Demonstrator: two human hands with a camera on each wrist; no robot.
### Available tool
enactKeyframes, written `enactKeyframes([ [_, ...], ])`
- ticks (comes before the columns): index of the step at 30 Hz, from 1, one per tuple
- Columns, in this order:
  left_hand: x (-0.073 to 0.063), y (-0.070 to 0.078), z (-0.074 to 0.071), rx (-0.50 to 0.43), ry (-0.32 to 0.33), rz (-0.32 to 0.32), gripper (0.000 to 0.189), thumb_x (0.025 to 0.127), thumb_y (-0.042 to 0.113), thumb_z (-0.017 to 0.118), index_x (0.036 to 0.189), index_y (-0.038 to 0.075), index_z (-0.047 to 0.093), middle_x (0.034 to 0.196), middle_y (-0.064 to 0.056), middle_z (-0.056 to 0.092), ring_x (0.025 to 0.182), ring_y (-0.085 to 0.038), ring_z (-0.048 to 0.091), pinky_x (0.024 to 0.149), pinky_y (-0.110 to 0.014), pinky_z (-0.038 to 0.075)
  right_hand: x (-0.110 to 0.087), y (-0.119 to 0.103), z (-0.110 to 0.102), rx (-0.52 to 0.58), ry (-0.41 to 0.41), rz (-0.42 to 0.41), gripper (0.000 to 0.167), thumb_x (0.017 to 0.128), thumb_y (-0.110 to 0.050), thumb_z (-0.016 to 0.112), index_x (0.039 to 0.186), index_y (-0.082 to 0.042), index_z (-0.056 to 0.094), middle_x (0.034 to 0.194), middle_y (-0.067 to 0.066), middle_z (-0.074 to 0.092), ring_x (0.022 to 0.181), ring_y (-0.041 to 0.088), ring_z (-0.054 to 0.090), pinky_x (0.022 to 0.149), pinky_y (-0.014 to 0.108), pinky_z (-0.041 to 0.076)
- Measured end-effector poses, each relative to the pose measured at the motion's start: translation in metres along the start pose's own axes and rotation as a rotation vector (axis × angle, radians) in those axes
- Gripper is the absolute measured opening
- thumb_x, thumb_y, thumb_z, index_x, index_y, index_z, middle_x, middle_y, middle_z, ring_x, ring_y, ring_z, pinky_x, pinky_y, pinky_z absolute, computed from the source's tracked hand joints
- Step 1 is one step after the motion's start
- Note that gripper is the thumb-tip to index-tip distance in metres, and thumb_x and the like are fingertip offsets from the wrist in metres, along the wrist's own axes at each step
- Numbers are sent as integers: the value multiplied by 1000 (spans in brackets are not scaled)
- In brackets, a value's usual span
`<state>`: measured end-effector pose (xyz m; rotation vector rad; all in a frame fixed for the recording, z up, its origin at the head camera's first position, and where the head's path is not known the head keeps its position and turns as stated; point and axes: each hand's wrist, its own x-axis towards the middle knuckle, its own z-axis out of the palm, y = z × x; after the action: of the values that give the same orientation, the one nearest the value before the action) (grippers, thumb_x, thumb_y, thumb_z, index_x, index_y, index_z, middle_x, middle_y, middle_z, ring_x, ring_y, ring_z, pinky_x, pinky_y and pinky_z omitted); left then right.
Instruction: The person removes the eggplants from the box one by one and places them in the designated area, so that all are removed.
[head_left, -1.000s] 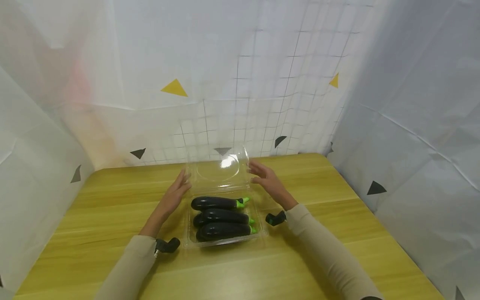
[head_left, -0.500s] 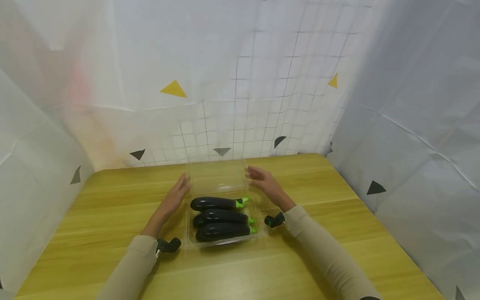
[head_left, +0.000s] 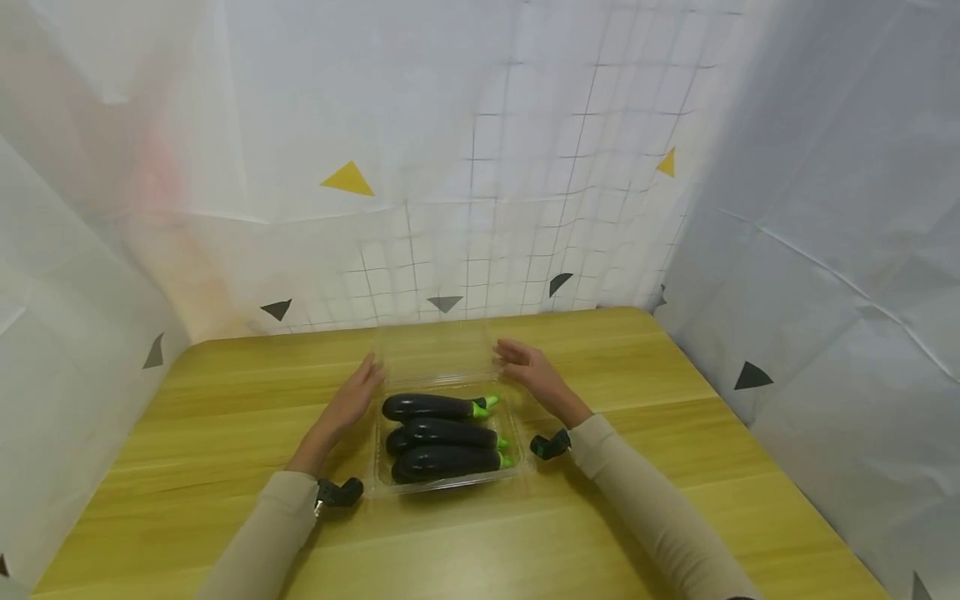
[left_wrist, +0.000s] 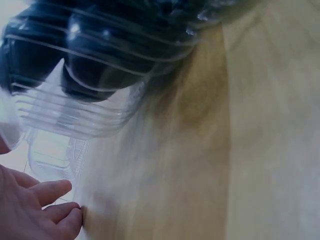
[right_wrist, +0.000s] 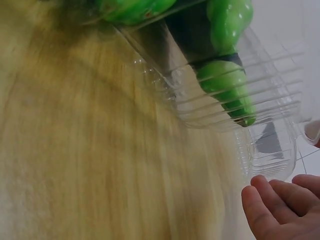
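Observation:
Several dark eggplants [head_left: 442,461] with green stem ends lie side by side in the base of a clear plastic clamshell container [head_left: 384,479]. Its see-through lid [head_left: 435,350] is folded back towards the far wall. At the left of the hinge area is my left hand [head_left: 352,398], its fingers extended. Mirroring it on the other side, my right hand [head_left: 538,379] has its fingers loosely bent beside the lid's right edge. Whether either hand touches the plastic I cannot tell. In the right wrist view, a green eggplant stem [right_wrist: 225,82] shows through the ribbed container wall.
The container stands on a yellowish wood-grain table [head_left: 637,500]. White sheeting [head_left: 285,100] closes off the back and both sides, with yellow and black patches on it. A small black wrist camera [head_left: 341,492] is strapped to the left wrist, and another [head_left: 550,444] to the right.
The lid has swung back and down from a steeper, upright position to a lower one. Both hands have come slightly nearer the body with it. The eggplants have stayed put.

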<state>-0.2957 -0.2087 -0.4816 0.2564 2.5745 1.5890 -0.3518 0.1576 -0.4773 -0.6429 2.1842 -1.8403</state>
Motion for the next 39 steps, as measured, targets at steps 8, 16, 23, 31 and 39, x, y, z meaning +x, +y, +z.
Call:
enactKeyframes([
  [8,-14,-1,-1,34,11,18,76,114,46,35,166,1,3,167,-25,20,152,-43,21,123,-57,15,-9,-5,1,-124,74,-45,58,105,-1,56,159,6,34,160,28,35,143,43,42,111,53,43],
  [16,-40,-5,-3,137,121,140,62,115,29,41,164,-1,20,163,-25,32,143,-46,39,116,-62,31,-25,-35,8,-270,133,-177,57,103,1,60,155,7,39,158,28,38,144,47,37,116,60,33],
  [23,-56,-4,-1,172,288,246,41,113,18,45,147,-3,56,147,-22,55,135,-45,50,112,-61,38,-38,-51,18,-255,127,-233,56,102,1,61,155,2,43,158,23,42,144,40,41,116,55,36],
  [31,-69,-2,6,183,268,270,38,113,21,48,141,1,63,144,-20,59,134,-44,52,107,-62,44,-52,-58,28,-266,82,-335,57,100,4,65,154,-4,49,156,16,48,142,33,46,115,50,39],
  [39,-81,0,10,171,256,306,37,112,17,50,143,2,62,146,-22,57,136,-43,50,109,-62,41,-65,-56,39,-333,42,-345,58,97,4,67,153,-5,51,153,17,51,140,30,48,114,48,41],
])
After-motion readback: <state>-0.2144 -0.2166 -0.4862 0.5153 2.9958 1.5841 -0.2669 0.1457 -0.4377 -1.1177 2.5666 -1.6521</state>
